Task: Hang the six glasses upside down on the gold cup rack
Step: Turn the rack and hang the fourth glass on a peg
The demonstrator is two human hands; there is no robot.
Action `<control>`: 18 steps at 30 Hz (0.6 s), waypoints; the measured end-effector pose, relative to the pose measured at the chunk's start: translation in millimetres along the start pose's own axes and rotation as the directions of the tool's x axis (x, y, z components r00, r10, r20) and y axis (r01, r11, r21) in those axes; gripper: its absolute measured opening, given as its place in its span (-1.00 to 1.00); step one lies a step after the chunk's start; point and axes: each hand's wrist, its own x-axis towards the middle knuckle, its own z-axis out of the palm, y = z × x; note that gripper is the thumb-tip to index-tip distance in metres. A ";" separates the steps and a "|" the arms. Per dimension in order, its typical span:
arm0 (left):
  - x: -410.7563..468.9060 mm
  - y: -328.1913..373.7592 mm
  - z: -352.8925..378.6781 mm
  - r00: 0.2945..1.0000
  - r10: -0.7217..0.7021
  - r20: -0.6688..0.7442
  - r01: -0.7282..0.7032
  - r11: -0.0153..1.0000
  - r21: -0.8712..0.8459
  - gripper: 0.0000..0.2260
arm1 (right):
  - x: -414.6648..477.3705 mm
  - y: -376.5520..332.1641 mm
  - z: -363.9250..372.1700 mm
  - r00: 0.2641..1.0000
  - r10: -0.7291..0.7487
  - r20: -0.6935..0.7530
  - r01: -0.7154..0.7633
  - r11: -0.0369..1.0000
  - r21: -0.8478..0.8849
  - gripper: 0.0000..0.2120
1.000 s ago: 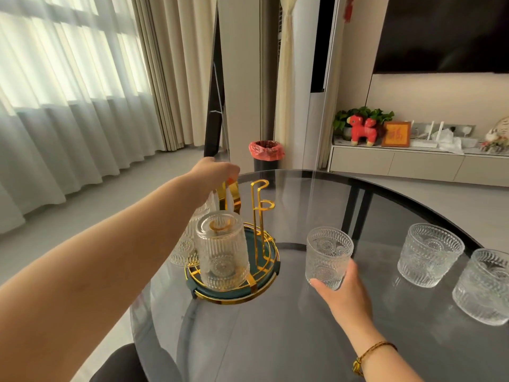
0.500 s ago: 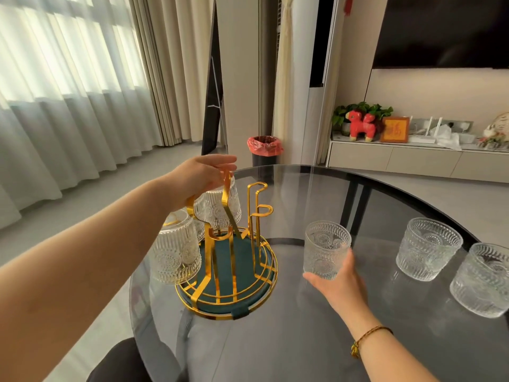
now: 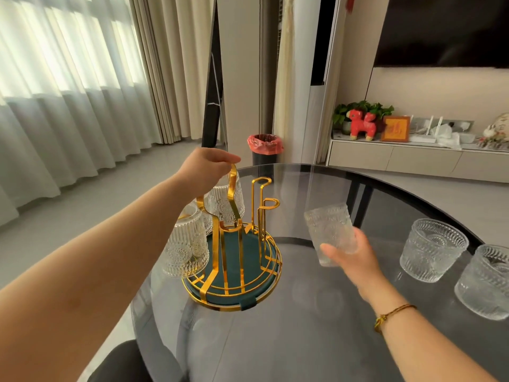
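The gold cup rack (image 3: 234, 260) with a dark green base stands near the left edge of the round glass table. My left hand (image 3: 205, 168) pinches the top of its handle. An upside-down glass (image 3: 184, 244) hangs on the rack's left arm, a second one (image 3: 224, 201) hangs at the back, and a third shows partly between them. My right hand (image 3: 354, 257) grips another ribbed glass (image 3: 330, 230), lifted off the table just right of the rack and tilted. Two glasses stand upright on the table at the right, one (image 3: 432, 249) nearer the middle, one (image 3: 484, 282) by the frame edge.
The dark glass table (image 3: 275, 340) ends close to the rack on its left side. A dark chair back (image 3: 118, 362) sits below the near edge. Beyond are a bin with a red bag (image 3: 264, 151), curtains and a low cabinet with ornaments.
My left hand turned the rack, so the hung glasses swung round to the left and back. My right hand lifted its glass off the table and began tipping it.
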 end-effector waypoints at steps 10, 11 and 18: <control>-10.1 -10.3 -2.8 0.947 0.319 0.032 -0.300 0.849 0.435 -0.69 | 29.8 -132.0 -36.2 0.995 0.025 0.099 0.002 0.964 -0.266 -0.39; -11.4 -14.2 -2.7 0.938 0.340 0.060 -0.328 0.823 0.464 -0.68 | 32.3 -143.0 -35.4 0.996 -0.003 0.092 0.030 0.955 -0.297 -0.38; -11.1 -23.6 -3.3 0.924 0.368 0.107 -0.371 0.791 0.486 -0.65 | 54.0 -190.1 -0.4 0.977 -0.183 0.107 0.212 0.842 -0.496 -0.22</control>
